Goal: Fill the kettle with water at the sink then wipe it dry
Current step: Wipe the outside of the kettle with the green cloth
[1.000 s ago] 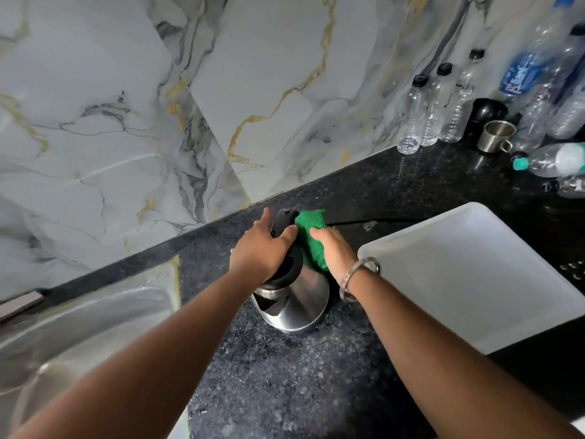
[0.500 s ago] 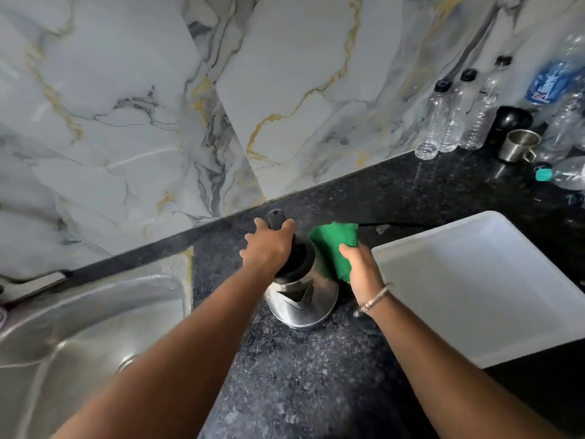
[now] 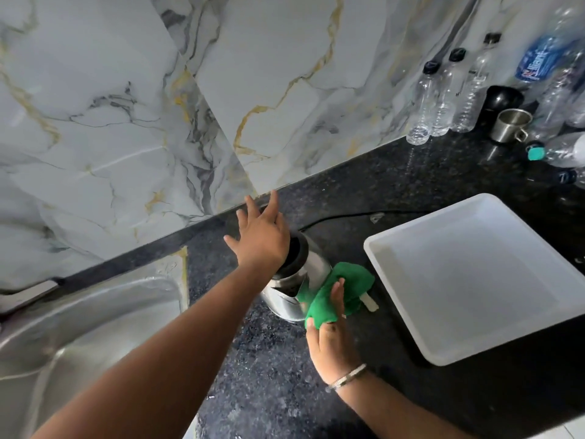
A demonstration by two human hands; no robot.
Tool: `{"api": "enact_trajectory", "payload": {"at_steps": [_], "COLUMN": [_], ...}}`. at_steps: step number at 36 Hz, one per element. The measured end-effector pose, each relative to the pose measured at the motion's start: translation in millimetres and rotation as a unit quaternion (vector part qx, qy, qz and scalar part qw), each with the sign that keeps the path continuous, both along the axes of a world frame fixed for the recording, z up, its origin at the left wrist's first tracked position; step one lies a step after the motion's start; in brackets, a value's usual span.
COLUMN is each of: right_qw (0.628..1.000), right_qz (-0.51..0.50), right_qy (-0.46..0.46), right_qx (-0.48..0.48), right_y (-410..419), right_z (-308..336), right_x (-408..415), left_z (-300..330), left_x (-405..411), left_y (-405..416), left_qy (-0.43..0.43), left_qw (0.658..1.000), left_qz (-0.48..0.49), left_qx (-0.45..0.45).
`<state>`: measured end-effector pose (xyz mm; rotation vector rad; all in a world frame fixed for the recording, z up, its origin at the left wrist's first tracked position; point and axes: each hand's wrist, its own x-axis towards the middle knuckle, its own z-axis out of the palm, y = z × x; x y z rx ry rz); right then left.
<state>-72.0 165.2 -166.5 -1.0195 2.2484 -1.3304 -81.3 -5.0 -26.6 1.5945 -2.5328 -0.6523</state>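
Kettle (image 3: pixel 297 286) on the black counter (image 3: pixel 269 375), between the sink (image 3: pixel 95 327) and the white tray (image 3: pixel 474 280), with my green cloth (image 3: pixel 335 296) on its side.

My left hand (image 3: pixel 261 236) is above the black top of the kettle with the fingers spread and straight, gripping nothing; I cannot tell if the palm touches the lid or only hovers over it. My right hand (image 3: pixel 332 337) presses the green cloth flat against the steel side that faces me, with the fingers stretched over the cloth and not closed around it. The kettle stands upright near the wall, just beside the corner of the tray. A black cord (image 3: pixel 348 215) runs behind it along the counter. Far to the right, some plastic bottles (image 3: pixel 443 96) stand at the wall, near a steel cup (image 3: pixel 509 125).
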Motion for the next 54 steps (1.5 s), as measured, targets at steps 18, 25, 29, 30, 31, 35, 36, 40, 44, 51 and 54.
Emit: {"api": "enact_trajectory", "payload": {"at_steps": [18,25,29,30,31,35,36,40,44,51,54], "right_qw": [0.910,0.918,0.915,0.914,0.911,0.898,0.895,0.887,0.885,0.912,0.916], "right_qz": [0.106,0.088,0.063,0.058,0.048,-0.020,-0.038,-0.090,-0.097,-0.062,-0.055], "right_qy": [-0.396,-0.380,-0.394,-0.399,-0.409,-0.437,-0.439,-0.429,-0.412,-0.349,-0.348], "right_qx": [-0.069,0.065,0.062,0.049,0.028,-0.051,-0.068,-0.143,-0.191,-0.204,-0.190], "right_y": [-105,-127,-116,-110,-103,-68,-60,-32,-9,-11,-27], "right_z": [97,46,33,31,30,30,33,50,73,92,84], "right_x": [-126,-136,-133,-133,-131,-122,-119,-112,-106,-72,-48], "left_z": [15,11,7,6,5,7,7,5,11,16,7], "left_x": [32,34,36,37,38,52,56,62,63,42,36], "left_y": [-58,-78,-77,-75,-73,-51,-41,-4,4,-28,-35], "left_qy": [-0.071,-0.166,-0.144,-0.142,-0.144,-0.158,-0.165,-0.207,-0.206,-0.144,-0.126], "left_qw": [0.901,0.845,0.838,0.842,0.848,0.897,0.910,0.948,0.954,0.854,0.859], "left_qz": [-0.422,-0.499,-0.513,-0.506,-0.493,-0.385,-0.346,-0.185,-0.166,-0.472,-0.480], "left_qx": [-0.070,-0.100,-0.122,-0.124,-0.129,-0.149,-0.157,-0.156,-0.143,-0.167,-0.123]}}
